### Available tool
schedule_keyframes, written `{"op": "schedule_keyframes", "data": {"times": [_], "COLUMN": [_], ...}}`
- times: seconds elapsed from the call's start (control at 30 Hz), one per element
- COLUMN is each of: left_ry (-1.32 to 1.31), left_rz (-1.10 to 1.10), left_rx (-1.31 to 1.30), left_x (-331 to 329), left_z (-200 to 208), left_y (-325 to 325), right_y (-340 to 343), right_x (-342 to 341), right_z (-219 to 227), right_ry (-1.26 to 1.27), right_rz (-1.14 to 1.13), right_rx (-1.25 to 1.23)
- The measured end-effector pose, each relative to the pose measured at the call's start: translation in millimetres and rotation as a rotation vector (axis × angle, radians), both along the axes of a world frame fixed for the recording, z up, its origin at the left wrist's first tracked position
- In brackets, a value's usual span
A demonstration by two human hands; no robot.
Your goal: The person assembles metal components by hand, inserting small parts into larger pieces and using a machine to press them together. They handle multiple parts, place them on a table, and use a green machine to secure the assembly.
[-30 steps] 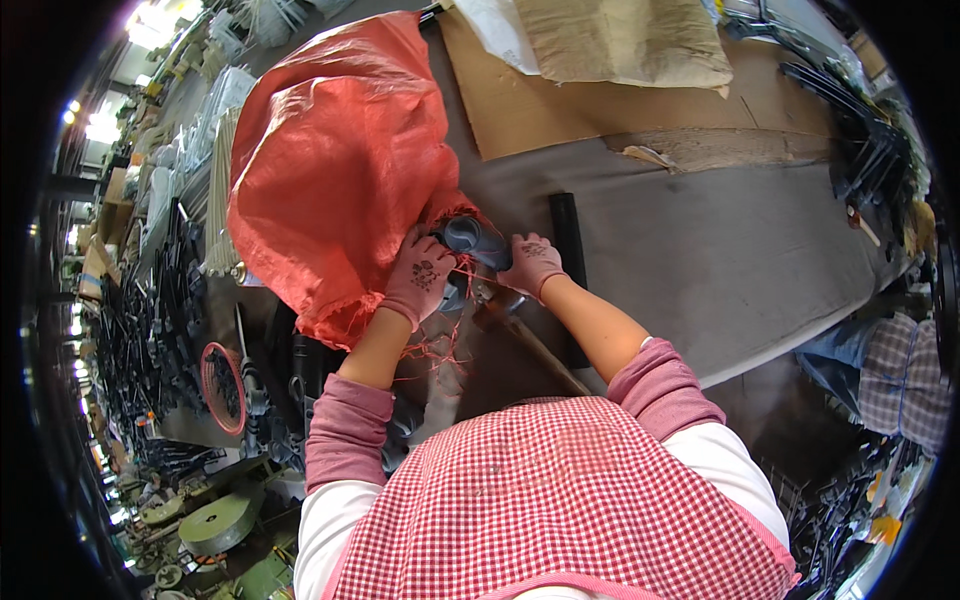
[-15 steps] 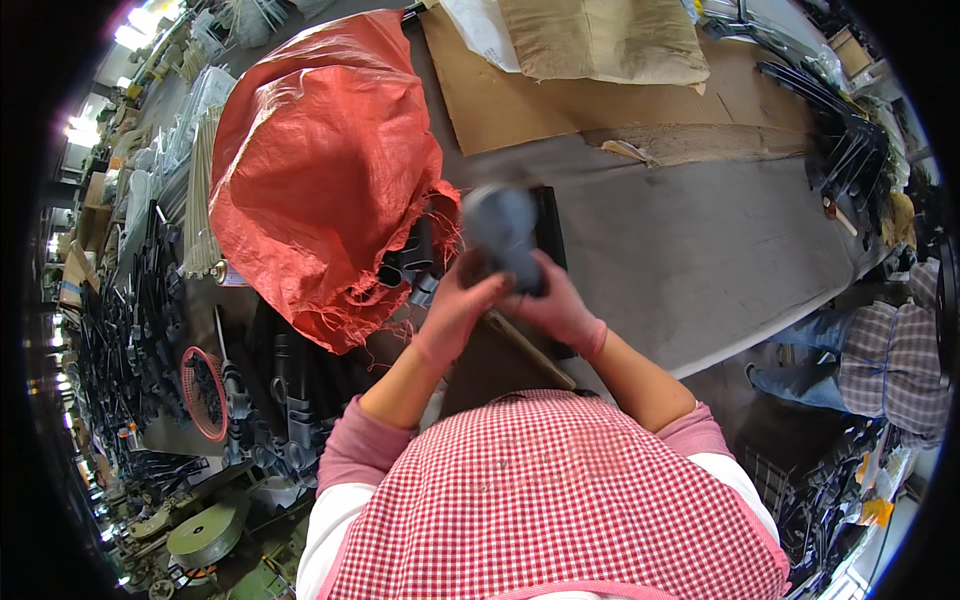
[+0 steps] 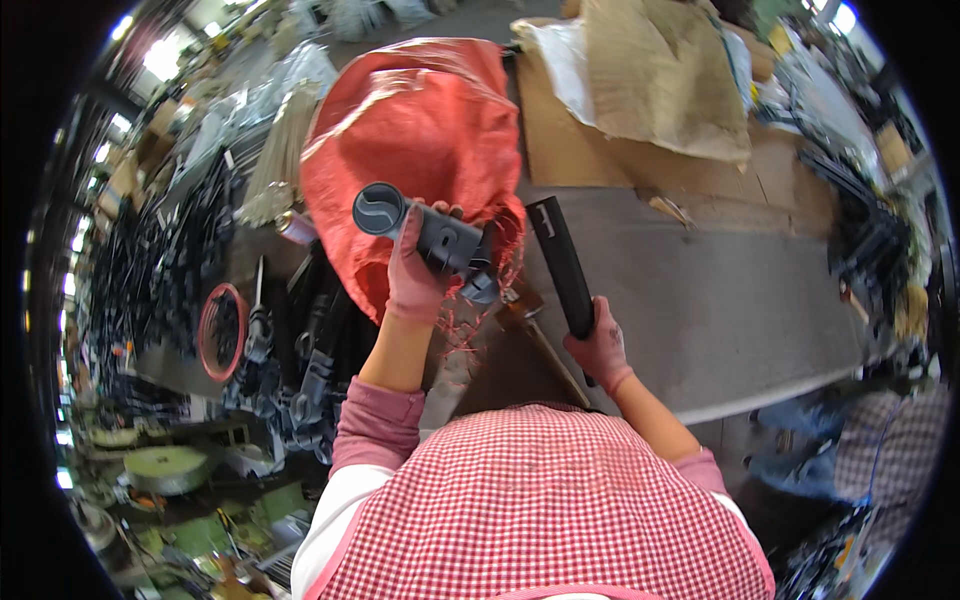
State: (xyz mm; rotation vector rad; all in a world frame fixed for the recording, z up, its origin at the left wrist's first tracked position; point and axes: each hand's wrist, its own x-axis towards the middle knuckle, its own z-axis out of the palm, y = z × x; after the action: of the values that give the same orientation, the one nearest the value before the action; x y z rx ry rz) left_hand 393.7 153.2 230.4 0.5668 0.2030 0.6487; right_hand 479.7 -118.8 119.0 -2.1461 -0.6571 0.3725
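My left hand, in a pink glove, grips a dark grey plastic fitting with a round cap at its far left end. It is held in front of the red woven sack, near the frayed mouth. Another grey fitting shows beside the sack's loose threads. My right hand, gloved in pink too, is closed round the near end of a black tube. The tube points away from me over the grey table, and a slot shows near its far end.
Cardboard and a tan cloth-like sheet cover the table's far side. To the left are a red-rimmed basket and many black parts. A person in a plaid garment is at the right. Below me is a wooden edge.
Both hands were on the grey fitting together. Now the left hand alone holds it, farther left, and the right hand has let go and taken hold of the black tube. The view has shifted.
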Motion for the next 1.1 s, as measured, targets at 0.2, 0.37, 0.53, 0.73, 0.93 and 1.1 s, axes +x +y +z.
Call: {"op": "schedule_keyframes", "data": {"times": [0.2, 0.37, 0.53, 0.73, 0.93, 1.1], "left_ry": [-0.196, -0.016, 0.030, 0.329, -0.041, -0.087], "left_rz": [0.187, -0.066, -0.115, -0.033, 0.711, 1.017], "left_rx": [-0.077, 0.204, 0.380, -0.112, -0.392, -0.542], "left_x": [-34, -95, -173, -276, -382, -409], "left_z": [25, 45, 39, -27, -88, -118], "left_y": [9, -3, -39, -90, -33, 76], "right_y": [8, -14, -18, 31, 57, 51], "right_x": [-79, -91, -124, -165, -183, -201], "right_z": [81, 103, 102, 117, 110, 50], "right_ry": [0.003, -0.131, -0.224, -0.464, -0.587, -0.142], "right_rz": [0.262, 0.430, 0.570, 0.760, 0.627, 0.678], "right_rx": [0.223, 0.013, 0.037, 0.059, 0.309, 0.017]}}
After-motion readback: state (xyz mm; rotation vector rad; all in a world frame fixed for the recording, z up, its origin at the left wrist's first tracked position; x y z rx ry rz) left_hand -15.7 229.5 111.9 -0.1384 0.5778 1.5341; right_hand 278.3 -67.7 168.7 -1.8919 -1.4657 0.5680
